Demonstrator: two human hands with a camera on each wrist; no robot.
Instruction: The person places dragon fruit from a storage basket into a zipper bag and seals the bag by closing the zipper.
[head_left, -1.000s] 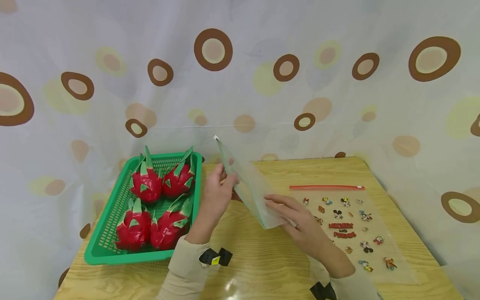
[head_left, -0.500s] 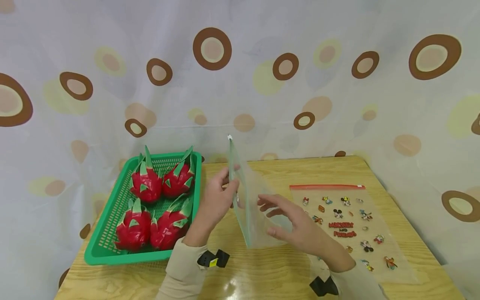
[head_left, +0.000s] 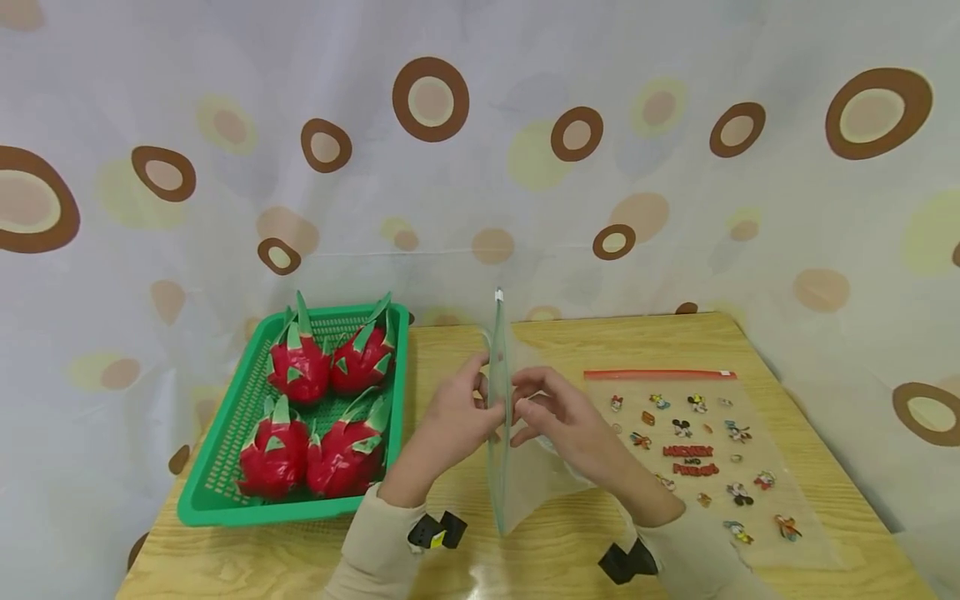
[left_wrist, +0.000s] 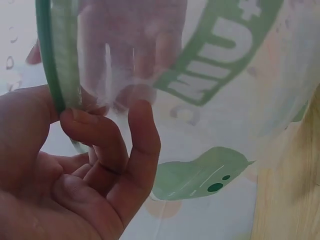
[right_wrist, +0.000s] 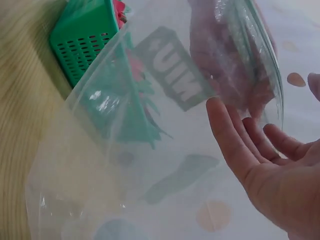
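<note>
1. Wood-grained table (head_left: 637, 337): clear bag (head_left: 528, 483) on edge over its middle, between the hands; contact below, cannot tell.
2. Bag, expected handling: light, limp, slick; likely to fold under a push.
3. Left hand (head_left: 453, 417), at left: pinches the rim.
4. Right hand (head_left: 570, 425), at right: fingers half bent, apart, at the film; no grip seen.
5. Green rim (left_wrist: 46, 50): probably stiffest, best hold midway along.
6. White slider (head_left: 499, 294), far end: leave free, I judge.
</note>
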